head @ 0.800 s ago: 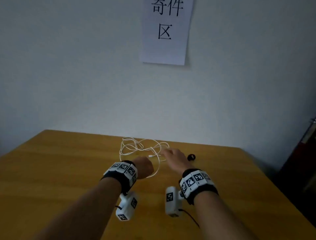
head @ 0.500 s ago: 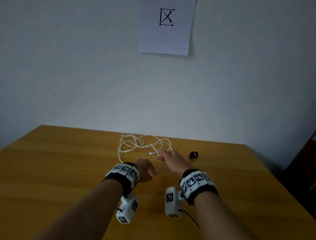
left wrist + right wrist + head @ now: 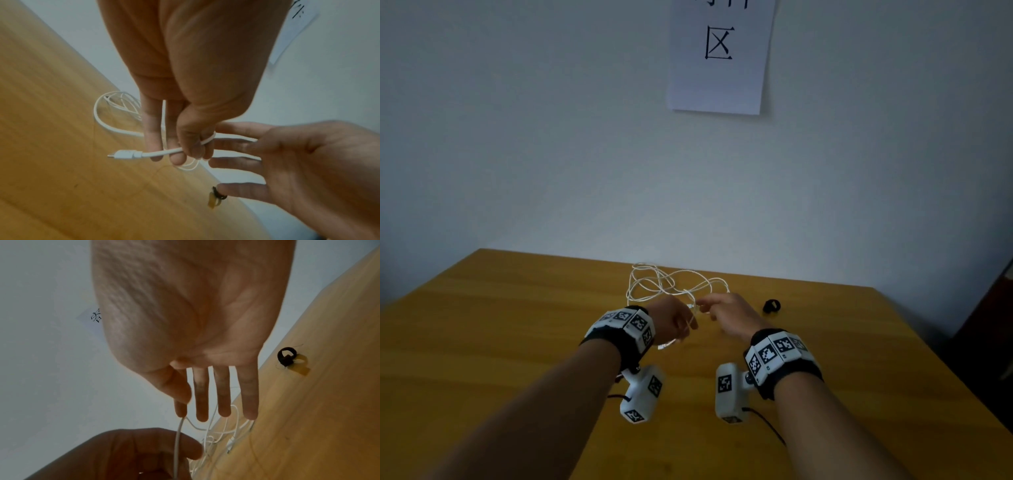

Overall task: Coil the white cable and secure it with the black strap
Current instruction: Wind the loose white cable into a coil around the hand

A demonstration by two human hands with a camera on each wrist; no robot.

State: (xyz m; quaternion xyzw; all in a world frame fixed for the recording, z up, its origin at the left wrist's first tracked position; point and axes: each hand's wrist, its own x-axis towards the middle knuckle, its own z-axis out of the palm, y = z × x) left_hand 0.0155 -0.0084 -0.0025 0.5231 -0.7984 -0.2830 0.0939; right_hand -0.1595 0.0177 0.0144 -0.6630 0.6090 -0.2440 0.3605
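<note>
A: Where's the white cable (image 3: 671, 287) rn?

B: Mostly a loose tangle on the wooden table (image 3: 517, 325), just beyond our hands. One end's up off the surface: our left hand (image 3: 674, 320) has thumb + curled fingers clamped round it just behind the plug (image 3: 125, 154), which sticks out free on the far side of the grip from our right.

A: And the right hand (image 3: 732, 313)?

B: Thumb + forefinger pinch the run of cable leading off the left, other fingers straight and spread. The two hands are close together.

A: How's it gonna handle?

B: Light, thin, v. limp, we reckon. It sags between our hands and won't hold a loop by itself. Prob a bit slick too. The tangle could drag or snag as we pull.

A: Best place to grip?

B: Keep the left right behind the plug as anchor; let the right slide along the cord and feed loops back to it. Don't yank on the plug joint.

A: Black strap (image 3: 771, 306)?

B: Lying curled on the table, right of the cable pile, near our right hand, untouched. It looks soft, easy to pick up w/ two fingers.
</note>
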